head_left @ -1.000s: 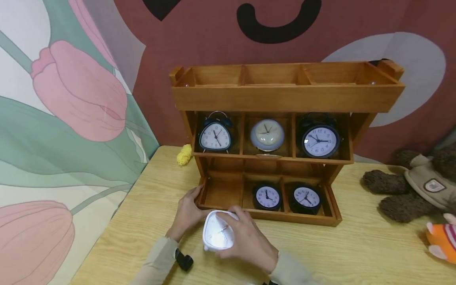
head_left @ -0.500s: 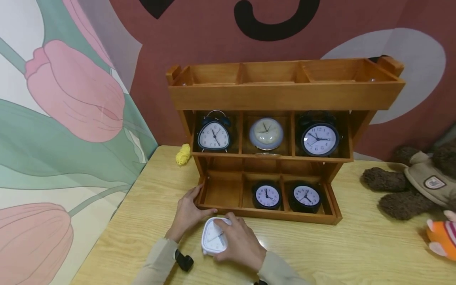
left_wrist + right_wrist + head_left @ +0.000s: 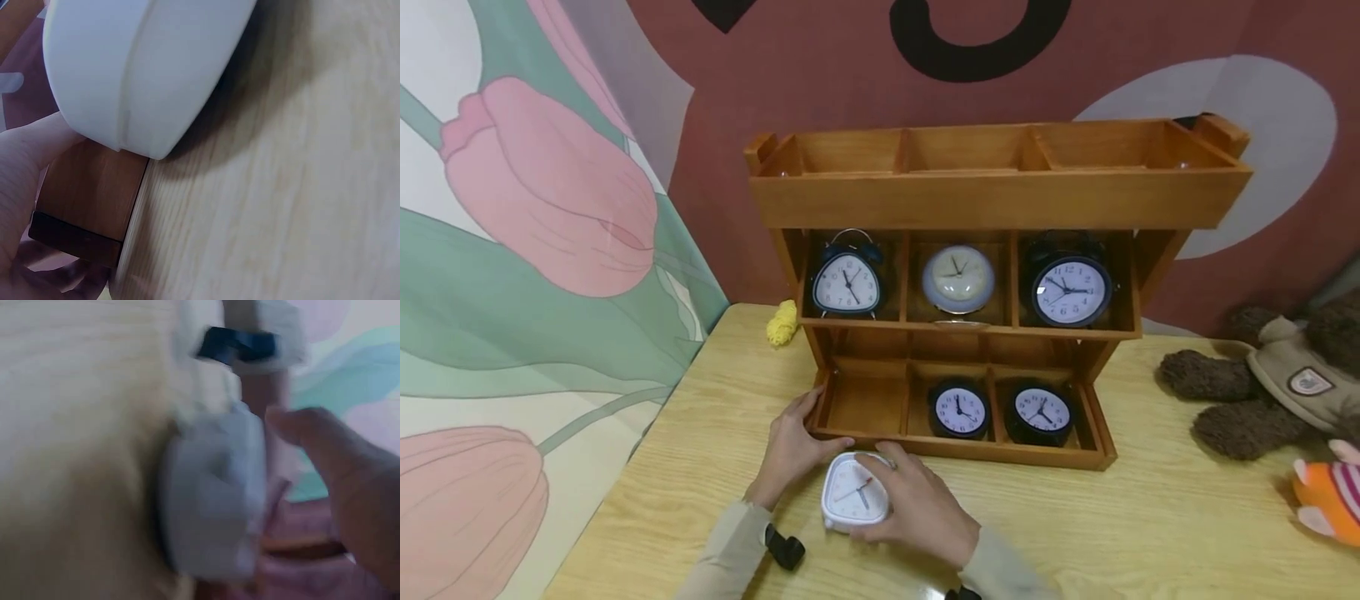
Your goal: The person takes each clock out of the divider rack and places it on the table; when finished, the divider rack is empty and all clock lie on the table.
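A white, rounded-triangular alarm clock (image 3: pixel 850 493) is at the front of the wooden rack (image 3: pixel 1000 200), its face up toward the head camera and close over the table. My right hand (image 3: pixel 925 510) holds it from the right, fingers over its upper edge and thumb by its lower edge; the right wrist view is blurred. My left hand (image 3: pixel 790 446) grips the left front corner of the rack's lowest tray (image 3: pixel 1022 454), thumb along the front, close to the clock's side (image 3: pixel 137 69). The tray's left compartment (image 3: pixel 868 404) holds nothing; a black clock (image 3: pixel 960 411) and another black clock (image 3: pixel 1040 414) fill the others.
The middle tier holds a dark triangular twin-bell clock (image 3: pixel 847 285), a round pale-blue clock (image 3: pixel 958 279) and a dark round clock (image 3: pixel 1071 290). A yellow bundle (image 3: pixel 782 323) lies left of the rack. A brown plush bear (image 3: pixel 1292 379) and an orange toy (image 3: pixel 1326 500) lie to the right.
The white clock has turned a little and its glare has faded, so its hands show. My right hand shifted down, then slightly right. My left hand stays on the tray corner.
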`<state>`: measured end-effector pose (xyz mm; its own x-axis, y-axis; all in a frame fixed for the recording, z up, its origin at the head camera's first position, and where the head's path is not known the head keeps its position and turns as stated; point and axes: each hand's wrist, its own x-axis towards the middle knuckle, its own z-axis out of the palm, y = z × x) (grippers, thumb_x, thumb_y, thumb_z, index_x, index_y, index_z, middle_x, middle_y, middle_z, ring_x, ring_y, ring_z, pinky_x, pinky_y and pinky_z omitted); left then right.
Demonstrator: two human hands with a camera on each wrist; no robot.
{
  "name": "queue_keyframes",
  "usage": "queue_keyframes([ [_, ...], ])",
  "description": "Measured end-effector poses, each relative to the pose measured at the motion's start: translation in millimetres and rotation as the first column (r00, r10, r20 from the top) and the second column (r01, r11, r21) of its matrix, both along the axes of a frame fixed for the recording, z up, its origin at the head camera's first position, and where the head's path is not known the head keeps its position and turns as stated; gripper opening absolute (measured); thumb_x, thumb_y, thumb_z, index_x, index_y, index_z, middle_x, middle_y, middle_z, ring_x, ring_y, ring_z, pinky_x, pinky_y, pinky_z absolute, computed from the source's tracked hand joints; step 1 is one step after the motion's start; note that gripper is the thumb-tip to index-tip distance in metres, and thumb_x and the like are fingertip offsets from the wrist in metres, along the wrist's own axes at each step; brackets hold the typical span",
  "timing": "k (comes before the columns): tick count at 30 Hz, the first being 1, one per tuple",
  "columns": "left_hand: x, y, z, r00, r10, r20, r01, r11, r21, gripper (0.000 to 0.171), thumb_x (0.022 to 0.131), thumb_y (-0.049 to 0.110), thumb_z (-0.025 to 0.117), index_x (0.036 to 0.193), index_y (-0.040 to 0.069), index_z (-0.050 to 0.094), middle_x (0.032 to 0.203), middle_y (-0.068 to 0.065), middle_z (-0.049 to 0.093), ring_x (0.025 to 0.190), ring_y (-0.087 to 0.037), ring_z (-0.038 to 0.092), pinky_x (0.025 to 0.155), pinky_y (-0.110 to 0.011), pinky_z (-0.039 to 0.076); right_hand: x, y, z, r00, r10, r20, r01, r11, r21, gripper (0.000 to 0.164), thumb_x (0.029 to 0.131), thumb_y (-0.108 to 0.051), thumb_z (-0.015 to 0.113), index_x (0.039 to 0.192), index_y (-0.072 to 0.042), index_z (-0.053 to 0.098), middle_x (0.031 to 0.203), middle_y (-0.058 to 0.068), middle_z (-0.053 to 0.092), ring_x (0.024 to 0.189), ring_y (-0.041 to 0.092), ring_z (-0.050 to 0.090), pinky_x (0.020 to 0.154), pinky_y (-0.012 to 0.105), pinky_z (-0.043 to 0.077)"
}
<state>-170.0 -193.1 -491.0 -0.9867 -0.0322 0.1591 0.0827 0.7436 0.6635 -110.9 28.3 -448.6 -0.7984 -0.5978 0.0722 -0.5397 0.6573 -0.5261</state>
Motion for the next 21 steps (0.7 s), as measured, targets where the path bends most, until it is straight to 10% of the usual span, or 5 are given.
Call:
queue_keyframes([
  [6,-0.8,0.1,-1.7,1.000,-0.005,-0.020,0.005,1.000,0.003,0.094,0.061,0.038,0.092,0.141,0.013,0.050,0.139,-0.018,0.053,0.125,-0.037,0.054,0.102,-0.050,0.047,-22.2,39.4,31.3,0.992,0.124,0.014,-0.123,0.992,-0.035,0.073,0.079,-0.038,0.079,0.143,-0.020,0.048,0.136,0.005,0.053,0.119,0.023,0.056,0.097,0.043,0.051],
  [21,-1.9,-1.2,-0.9,0.999,0.002,0.043,-0.003,1.000,0.021,0.096,0.062,0.040,0.091,0.144,0.015,0.046,0.144,-0.018,0.048,0.131,-0.038,0.048,0.105,-0.051,0.043,-75.7,102.3,33.5,0.998,-0.032,-0.045,0.029,0.998,-0.049,0.071,0.081,-0.028,0.078,0.143,-0.014,0.046,0.138,0.015,0.051,0.120,0.038,0.054,0.090,0.055,0.051],
])
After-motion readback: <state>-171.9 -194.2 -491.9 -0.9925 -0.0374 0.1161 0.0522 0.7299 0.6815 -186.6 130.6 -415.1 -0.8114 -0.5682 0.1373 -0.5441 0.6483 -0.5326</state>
